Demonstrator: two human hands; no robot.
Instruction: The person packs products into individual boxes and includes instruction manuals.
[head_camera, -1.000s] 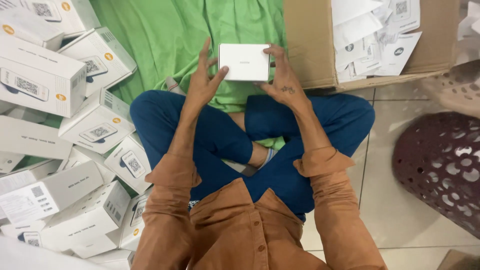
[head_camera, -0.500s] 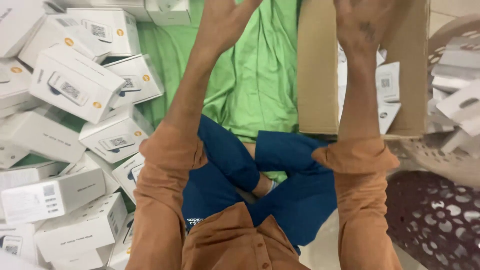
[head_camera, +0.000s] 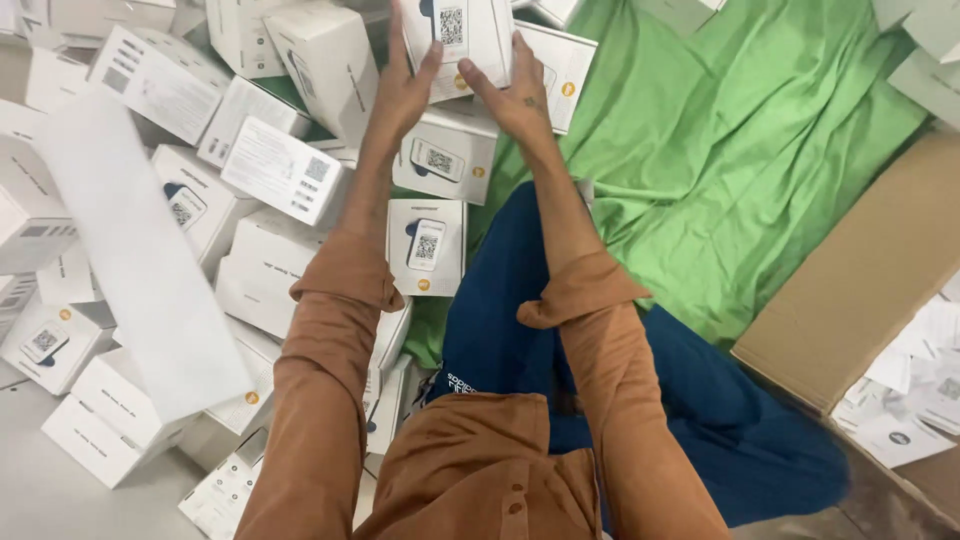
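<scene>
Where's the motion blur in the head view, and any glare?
Head view: a white box at left is smeared by motion blur; the held white box, left hand and right hand stay fairly sharp. Lighting is soft and even on the green cloth, with no hard glare.

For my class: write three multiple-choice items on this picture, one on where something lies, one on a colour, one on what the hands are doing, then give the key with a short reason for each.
1. Where does the brown cardboard box lie?
A. at the right, beside the green cloth
B. on the person's lap
C. on top of the pile of white boxes

2. What colour is the cloth spread on the floor?
A. red
B. green
C. white

3. What are the left hand and right hand doing?
A. resting on the knees
B. both holding one white box
C. each holding a separate box

Key: 1 A, it lies along the cloth's right edge; 2 B, plainly green; 3 B, both hands grip its sides.
</scene>
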